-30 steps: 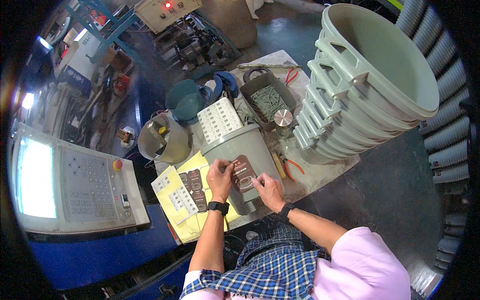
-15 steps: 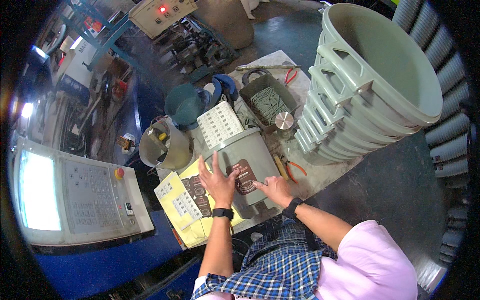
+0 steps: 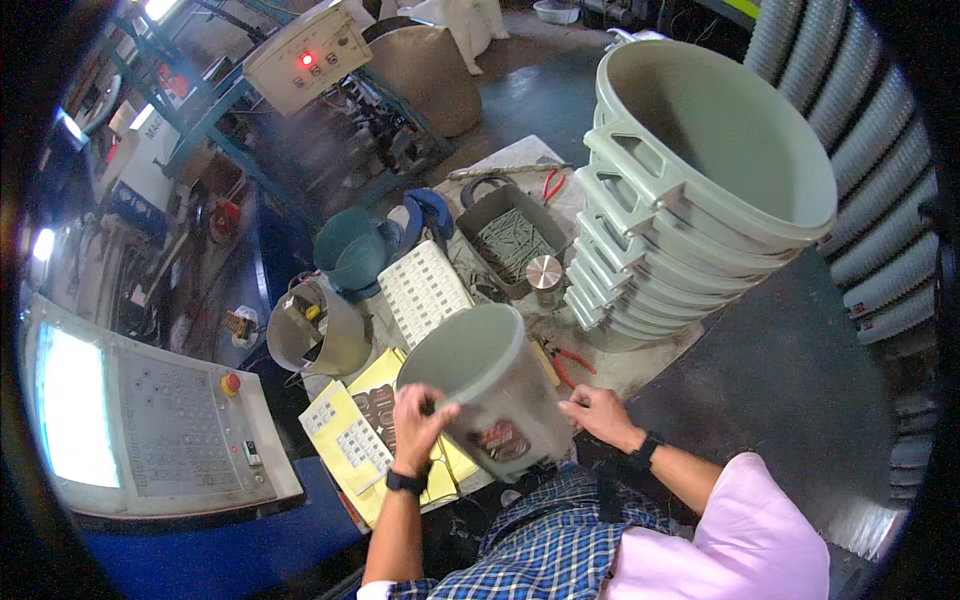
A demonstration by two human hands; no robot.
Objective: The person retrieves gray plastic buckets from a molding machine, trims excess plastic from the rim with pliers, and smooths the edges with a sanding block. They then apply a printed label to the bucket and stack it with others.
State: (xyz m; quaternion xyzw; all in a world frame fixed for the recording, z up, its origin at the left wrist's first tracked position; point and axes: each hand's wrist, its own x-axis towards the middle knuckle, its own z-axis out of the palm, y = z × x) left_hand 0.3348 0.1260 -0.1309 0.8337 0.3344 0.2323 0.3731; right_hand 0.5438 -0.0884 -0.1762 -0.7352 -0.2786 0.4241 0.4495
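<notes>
Left hand (image 3: 415,425): fingertips hidden over the rim of the grey bucket (image 3: 490,390).
Right hand (image 3: 598,415): palm concealed behind the bucket's right side.
Sticker sheets (image 3: 355,440): partly covered by the left hand and bucket; print too small to read.
Control panel (image 3: 130,430), near left: bent at the fisheye rim.
Stacked buckets (image 3: 700,200), far right: lower ones nested, only rims showing.

Labels, sheets and screens around the desk

A dark, brownish label (image 3: 503,440) sits on the side of the grey-green bin (image 3: 490,385), low on its wall. Yellow sheets carrying white and dark stickers (image 3: 355,440) lie on the desk's near left edge. A white sheet of small labels (image 3: 425,290) lies further back. At far left glows a bright rectangular screen (image 3: 70,405) beside a grey keypad panel (image 3: 180,420) with a red button.
</notes>
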